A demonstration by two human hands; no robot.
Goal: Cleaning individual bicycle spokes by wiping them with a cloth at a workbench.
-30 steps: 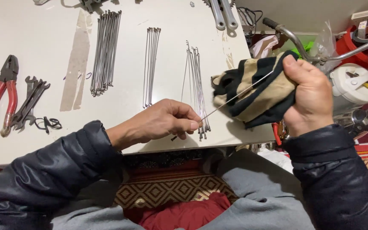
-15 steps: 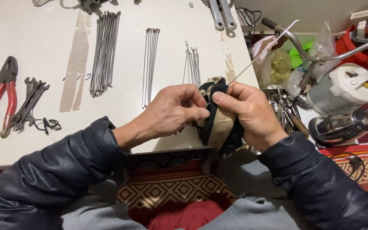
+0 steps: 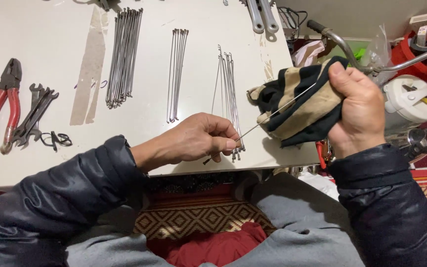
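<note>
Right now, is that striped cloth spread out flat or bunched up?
Bunched up. The striped cloth is crumpled in the right hand and wrapped around a thin spoke that the left hand pinches at its near end.

- The thin metal spoke (image 3: 273, 116) slants up to the right, its lower end pinched in my left hand, its upper part wrapped in cloth.
- The black-and-tan striped cloth (image 3: 300, 111) sits bunched in my right hand, just off the table's edge.

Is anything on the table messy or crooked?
Mostly tidy. In the nearest bundle of spokes, one thin rod leans away from the straight ones, splaying left. The far bundle fans out a little at its near end. The left hand pinches one spoke that runs through the striped cloth held in the right hand.
</note>
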